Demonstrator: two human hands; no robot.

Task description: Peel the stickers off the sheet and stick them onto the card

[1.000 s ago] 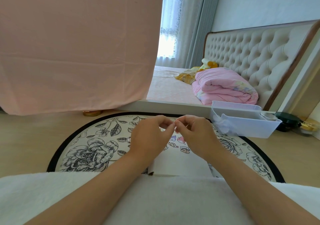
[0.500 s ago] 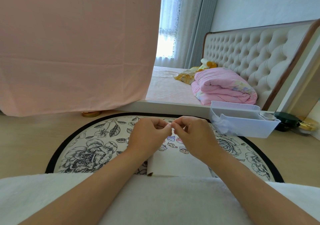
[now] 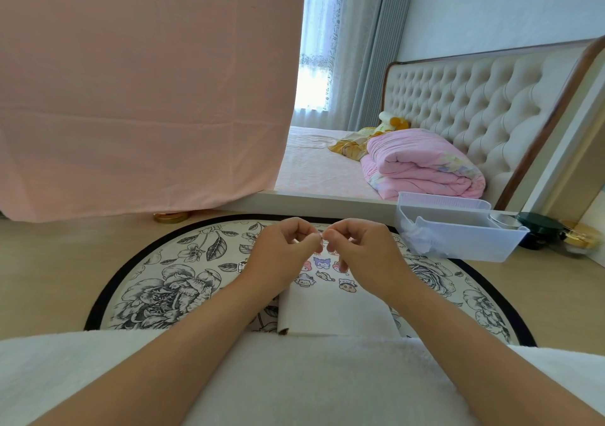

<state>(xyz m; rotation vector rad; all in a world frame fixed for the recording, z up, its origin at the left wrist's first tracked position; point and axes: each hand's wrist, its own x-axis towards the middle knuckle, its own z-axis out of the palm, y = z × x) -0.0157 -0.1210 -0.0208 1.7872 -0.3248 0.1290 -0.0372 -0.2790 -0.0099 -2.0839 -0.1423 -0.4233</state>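
Pinching together above the far end of the white card [image 3: 334,311], the left hand [image 3: 284,252] and right hand [image 3: 360,255] meet fingertip to fingertip, with every finger curled in. Thumb and forefinger of each hand close on a small pale piece [image 3: 322,236] at the point where they touch. It is too small to tell whether it is a sticker or a bit of backing.

The card lies flat on a round floral mat [image 3: 183,278] with a dark border. Its near edge sits against a white fluffy cloth [image 3: 294,376] that covers the person's lap. A brown corner shows at the card's near left. Cartoon stickers [image 3: 319,262] sit in a cluster on the far part of the card, just below and between the two hands; some are hidden behind the hands. The near half of the card is bare white.

The mat rests on a pale wooden floor [image 3: 49,278]. To the right, just beside the mat's rim, stands a white plastic bin [image 3: 458,245] with something white crumpled inside. A dark green jar [image 3: 540,232] is past its far corner. A gold lid [image 3: 172,217] lies beyond the mat on the left, under a hanging pink sheet [image 3: 131,82]. Behind is a bed with a folded pink quilt [image 3: 422,167] and a tufted headboard [image 3: 474,98].
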